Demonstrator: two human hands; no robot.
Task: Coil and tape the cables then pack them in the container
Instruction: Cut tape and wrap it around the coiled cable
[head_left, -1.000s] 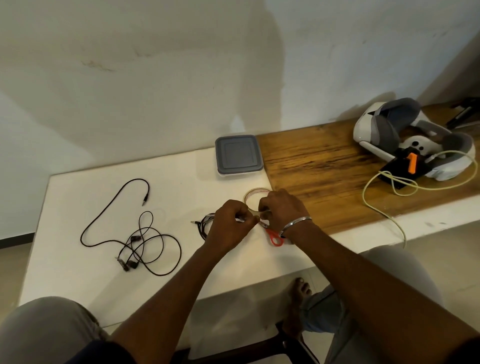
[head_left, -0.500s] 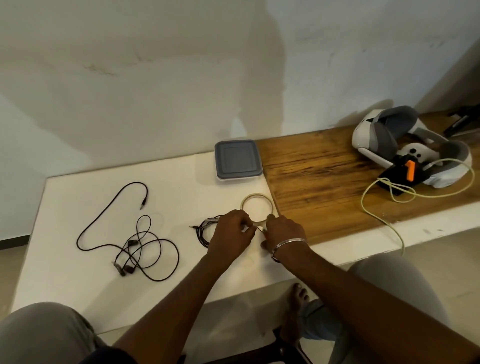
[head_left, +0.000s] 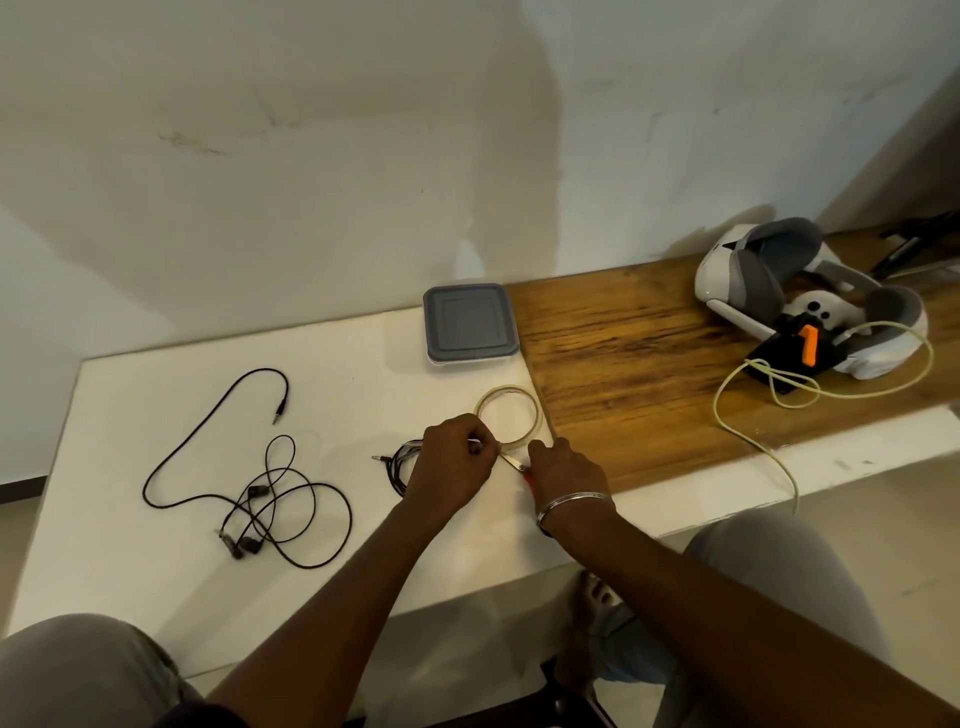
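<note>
A clear tape roll (head_left: 536, 415) lies flat on the white table (head_left: 156, 395). My left hand (head_left: 452, 465) sits just left of it, fingers curled, pinching the tape's free end. My right hand (head_left: 566, 470) grips red-handled scissors (head_left: 515, 461), whose metal blades point at the left fingertips. A coiled black cable (head_left: 396, 467) shows partly from behind the left hand. Loose black earphones and a loose black cable (head_left: 291, 499) sprawl at the left. The grey-lidded container (head_left: 470, 325) stands shut at the back.
A wooden board (head_left: 649, 374) covers the table's right part. On it sit a white headset (head_left: 753, 270) and a black and orange device (head_left: 795, 348). A pale yellow cable (head_left: 748, 431) runs off the front edge. My knees are below the table.
The tape roll went from held up between both hands to lying on the table. My right hand dropped onto the scissors and now holds them with the blades toward the left hand.
</note>
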